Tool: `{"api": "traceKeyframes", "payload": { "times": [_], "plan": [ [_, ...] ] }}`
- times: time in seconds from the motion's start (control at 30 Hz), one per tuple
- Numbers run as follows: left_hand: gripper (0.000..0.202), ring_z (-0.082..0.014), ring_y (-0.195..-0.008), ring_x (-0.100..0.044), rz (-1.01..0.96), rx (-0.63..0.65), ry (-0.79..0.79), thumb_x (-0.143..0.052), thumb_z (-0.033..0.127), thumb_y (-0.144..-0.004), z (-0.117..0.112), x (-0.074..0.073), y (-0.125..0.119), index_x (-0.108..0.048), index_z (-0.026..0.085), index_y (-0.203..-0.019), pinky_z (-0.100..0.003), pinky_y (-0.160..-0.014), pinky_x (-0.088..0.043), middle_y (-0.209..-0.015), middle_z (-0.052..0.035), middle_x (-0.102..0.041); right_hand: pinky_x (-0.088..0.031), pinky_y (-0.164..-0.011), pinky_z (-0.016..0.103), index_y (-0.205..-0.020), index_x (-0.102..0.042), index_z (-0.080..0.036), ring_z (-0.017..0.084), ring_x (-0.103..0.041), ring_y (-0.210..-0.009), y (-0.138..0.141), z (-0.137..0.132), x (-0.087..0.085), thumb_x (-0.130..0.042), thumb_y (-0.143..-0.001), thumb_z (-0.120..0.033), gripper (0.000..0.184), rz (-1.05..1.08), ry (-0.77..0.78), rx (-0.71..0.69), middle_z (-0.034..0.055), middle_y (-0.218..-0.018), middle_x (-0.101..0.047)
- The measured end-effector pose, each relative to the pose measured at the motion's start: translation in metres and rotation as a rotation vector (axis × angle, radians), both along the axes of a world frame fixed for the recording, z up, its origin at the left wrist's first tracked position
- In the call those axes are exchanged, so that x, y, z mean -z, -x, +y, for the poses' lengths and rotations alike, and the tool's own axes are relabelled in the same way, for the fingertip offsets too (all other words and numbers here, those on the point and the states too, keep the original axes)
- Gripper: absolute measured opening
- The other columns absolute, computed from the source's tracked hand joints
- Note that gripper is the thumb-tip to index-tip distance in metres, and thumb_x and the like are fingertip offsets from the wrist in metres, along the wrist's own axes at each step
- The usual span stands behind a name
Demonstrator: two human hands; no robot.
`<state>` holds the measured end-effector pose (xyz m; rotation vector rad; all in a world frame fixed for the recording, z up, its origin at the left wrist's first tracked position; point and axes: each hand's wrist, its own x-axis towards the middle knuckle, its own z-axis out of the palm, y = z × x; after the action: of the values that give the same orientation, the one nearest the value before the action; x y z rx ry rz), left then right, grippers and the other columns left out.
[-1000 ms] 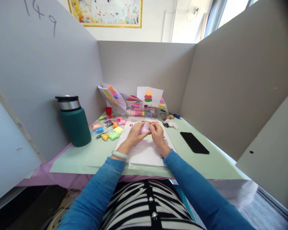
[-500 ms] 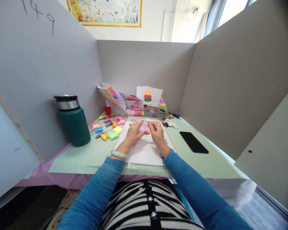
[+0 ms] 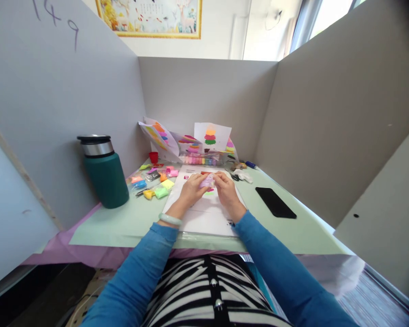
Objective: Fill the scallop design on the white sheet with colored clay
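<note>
Between my two hands is a small clear packet of pale purple modelling clay (image 3: 207, 181). My left hand (image 3: 192, 190) is closed around the packet's left side, thumb toward me. With thumb and forefinger, my right hand (image 3: 226, 190) pinches its upper right edge. Both hands are above a white sheet of paper (image 3: 204, 220), which carries bright patches of colour partly hidden by the fingers. To the left lie several small packets of coloured clay, among them a green one (image 3: 161, 192) and a blue one (image 3: 138, 184).
A green bottle (image 3: 106, 179) stands at the left, with a red cup (image 3: 153, 157) farther back. Behind the paper are propped coloured pictures (image 3: 210, 136) and a pack of colours (image 3: 200, 160). A black phone (image 3: 275, 202) and crumpled white tissue (image 3: 242, 175) lie rightward. Grey partitions (image 3: 207, 91) enclose the table.
Both hands have shifted slightly to the right with the purple clay packet. The right fingers have moved along its edge, and more of the packet shows.
</note>
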<state>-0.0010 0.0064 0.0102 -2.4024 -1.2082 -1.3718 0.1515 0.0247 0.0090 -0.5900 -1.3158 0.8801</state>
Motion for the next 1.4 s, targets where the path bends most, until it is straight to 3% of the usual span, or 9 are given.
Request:
{"api": "traceKeyframes", "payload": {
  "times": [0.27,0.4,0.6,0.8,0.93,1.1,1.4],
  "plan": [
    [0.045,-0.0249,-0.106,-0.06,-0.114,-0.039,0.017,-0.07,0.023,-0.076,0.0031,0.001,0.0039,-0.062,0.017,-0.12,-0.039,-0.096,-0.046,-0.113,-0.0106,-0.066,-0.044,-0.084,0.034,-0.078,-0.07,-0.022,0.021,-0.056,-0.095,-0.0013,0.0018,0.0051,-0.06,-0.08,-0.043,0.024,-0.103,-0.07,0.093,0.0041,-0.094,-0.063],
    [0.044,-0.0253,-0.108,-0.061,-0.222,-0.032,0.108,-0.07,0.027,-0.077,0.003,0.0001,0.0031,-0.062,0.015,-0.118,-0.039,-0.096,-0.046,-0.115,-0.0115,-0.066,-0.046,-0.078,0.034,-0.077,-0.069,-0.022,0.022,-0.056,-0.094,-0.0041,0.0011,0.0037,-0.056,-0.082,-0.045,0.027,-0.137,-0.043,0.089,0.0045,-0.092,-0.063],
    [0.035,-0.0225,-0.104,-0.062,-0.248,0.053,0.17,-0.064,0.033,-0.082,0.001,-0.0035,0.0053,-0.066,0.016,-0.113,-0.035,-0.093,-0.047,-0.111,-0.0092,-0.067,-0.046,-0.078,0.033,-0.074,-0.065,-0.022,0.022,-0.055,-0.096,-0.0072,-0.0041,-0.0001,-0.064,-0.076,-0.041,0.019,-0.165,-0.133,0.03,0.0042,-0.095,-0.059],
    [0.04,-0.0222,-0.103,-0.063,-0.282,0.062,0.276,-0.062,0.037,-0.084,-0.0042,-0.006,0.0036,-0.064,0.016,-0.118,-0.032,-0.091,-0.048,-0.113,-0.0082,-0.069,-0.046,-0.075,0.032,-0.071,-0.062,-0.021,0.021,-0.054,-0.095,-0.0069,-0.0053,0.0,-0.065,-0.076,-0.041,0.021,-0.194,-0.163,0.115,0.0056,-0.098,-0.054],
    [0.04,-0.0231,-0.104,-0.063,-0.257,0.047,0.225,-0.065,0.034,-0.081,-0.004,-0.0061,0.003,-0.064,0.016,-0.117,-0.035,-0.093,-0.048,-0.114,-0.0091,-0.068,-0.047,-0.079,0.034,-0.067,-0.063,-0.021,0.021,-0.054,-0.095,-0.0086,-0.004,-0.0013,-0.065,-0.075,-0.045,0.025,-0.163,-0.115,0.12,0.0059,-0.097,-0.055],
    [0.043,-0.0248,-0.106,-0.061,-0.155,0.026,0.059,-0.071,0.023,-0.074,0.0002,-0.0028,0.0047,-0.063,0.017,-0.116,-0.039,-0.095,-0.047,-0.112,-0.0102,-0.067,-0.047,-0.084,0.036,-0.076,-0.069,-0.021,0.023,-0.055,-0.102,-0.0076,-0.0038,-0.0012,-0.065,-0.076,-0.05,0.029,-0.202,-0.09,0.116,0.0082,-0.104,-0.058],
    [0.044,-0.0246,-0.109,-0.056,-0.123,0.051,-0.065,-0.066,0.022,-0.077,0.0023,0.0013,0.0041,-0.057,0.016,-0.12,-0.041,-0.097,-0.044,-0.113,-0.0117,-0.062,-0.046,-0.086,0.036,-0.08,-0.075,-0.022,0.024,-0.055,-0.107,-0.0057,-0.0067,-0.0022,-0.069,-0.072,-0.046,0.025,-0.098,-0.024,0.023,0.0075,-0.107,-0.062]
  ]
}}
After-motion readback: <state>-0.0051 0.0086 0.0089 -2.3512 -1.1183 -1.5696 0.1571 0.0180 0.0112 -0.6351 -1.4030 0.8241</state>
